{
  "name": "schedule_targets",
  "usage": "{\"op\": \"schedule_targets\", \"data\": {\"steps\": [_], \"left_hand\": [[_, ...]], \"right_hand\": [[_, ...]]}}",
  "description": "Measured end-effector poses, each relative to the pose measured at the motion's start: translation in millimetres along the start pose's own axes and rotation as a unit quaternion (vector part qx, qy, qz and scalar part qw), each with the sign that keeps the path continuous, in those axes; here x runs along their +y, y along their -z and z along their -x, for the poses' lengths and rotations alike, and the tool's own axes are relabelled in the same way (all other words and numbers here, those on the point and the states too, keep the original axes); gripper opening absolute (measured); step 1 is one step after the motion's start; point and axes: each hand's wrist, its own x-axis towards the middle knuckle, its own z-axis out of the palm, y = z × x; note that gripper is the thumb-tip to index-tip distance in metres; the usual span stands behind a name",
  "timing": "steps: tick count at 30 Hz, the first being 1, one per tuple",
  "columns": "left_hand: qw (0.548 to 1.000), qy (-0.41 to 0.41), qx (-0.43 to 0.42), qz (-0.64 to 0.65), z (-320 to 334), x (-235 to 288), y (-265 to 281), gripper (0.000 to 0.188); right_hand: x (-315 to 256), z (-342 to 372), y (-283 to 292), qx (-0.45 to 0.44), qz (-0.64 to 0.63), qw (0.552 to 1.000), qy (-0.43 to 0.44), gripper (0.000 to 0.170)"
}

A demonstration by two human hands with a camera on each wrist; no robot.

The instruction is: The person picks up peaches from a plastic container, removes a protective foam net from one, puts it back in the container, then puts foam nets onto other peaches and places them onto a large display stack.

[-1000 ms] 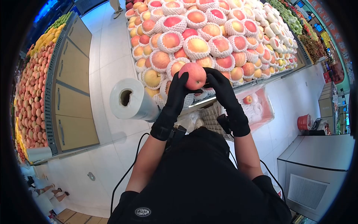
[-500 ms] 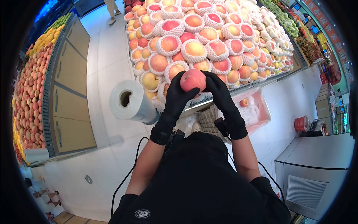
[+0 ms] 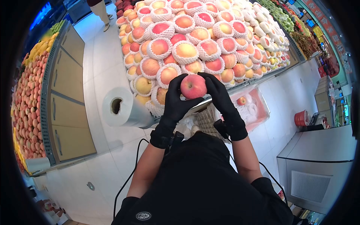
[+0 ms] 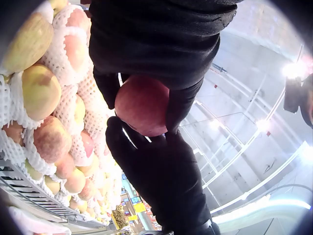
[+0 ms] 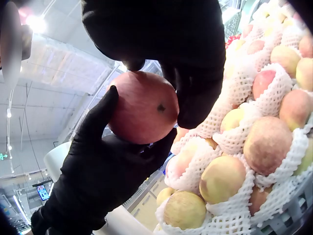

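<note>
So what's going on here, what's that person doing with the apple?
The person is holding one red apple up in the air, with the fingers of the left hand and right hand around it. Both hands are black-gloved. The apple has no net on it. Just beyond is a big fruit pile, with many pieces in white foam nets.

A plastic roll point(image 3: 136, 113) stands near the middle; peaches point(image 3: 30, 112) fill a tan stand point(image 3: 69, 109). 1 red bucket point(image 3: 301, 118) sits near a grey cabinet point(image 3: 311, 148). 1 bystander point(image 3: 100, 13) shows beyond.
</note>
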Motion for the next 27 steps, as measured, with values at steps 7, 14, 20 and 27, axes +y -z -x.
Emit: {"op": "schedule_targets", "data": {"steps": [7, 14, 20, 27], "left_hand": [[1.000, 0.011, -0.014, 0.003, -9, -2, -35, 0.080], [0.998, 0.008, -0.056, -0.023, -19, -12, -84, 0.082], [0.994, 0.042, -0.097, -0.020, -25, -26, -121, 0.086], [0.985, 0.077, -0.148, -0.054, -28, -39, -158, 0.086]], "right_hand": [[8, 5, 31, 0.016, -0.022, 1.000, 0.003, 0.040], [18, 8, 76, 0.041, -0.042, 0.998, -0.015, 0.039], [32, 15, 117, 0.051, -0.114, 0.990, -0.067, 0.038], [66, 26, 157, 0.045, -0.096, 0.992, -0.061, 0.036]]}}
